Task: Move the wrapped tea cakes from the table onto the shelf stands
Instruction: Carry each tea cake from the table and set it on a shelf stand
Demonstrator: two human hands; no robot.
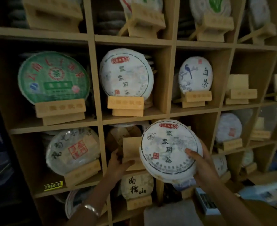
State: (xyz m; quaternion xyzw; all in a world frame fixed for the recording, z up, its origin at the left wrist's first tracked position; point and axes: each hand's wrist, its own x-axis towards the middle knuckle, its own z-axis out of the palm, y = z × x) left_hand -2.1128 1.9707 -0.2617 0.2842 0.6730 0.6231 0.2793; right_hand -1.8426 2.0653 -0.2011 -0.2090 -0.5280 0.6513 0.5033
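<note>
My right hand (203, 167) grips a white paper-wrapped tea cake (167, 147) with black characters and a red seal, held upright in front of the middle cubby of the wooden shelf (92, 79). More wrapped cakes seem stacked behind it in the same hand. My left hand (118, 162) holds the bare wooden stand (131, 152) in that cubby, thumb along its lower front. An identical cake (126, 74) sits on a stand in the cubby above.
Neighbouring cubbies hold a green-wrapped cake (53, 77), a bird-printed cake (195, 74) and a red-stamped cake (72, 150) on stands. A bare stand (238, 89) sits at the right. A cake with black characters (137, 185) stands below. Papers and a box (206, 203) lie at lower right.
</note>
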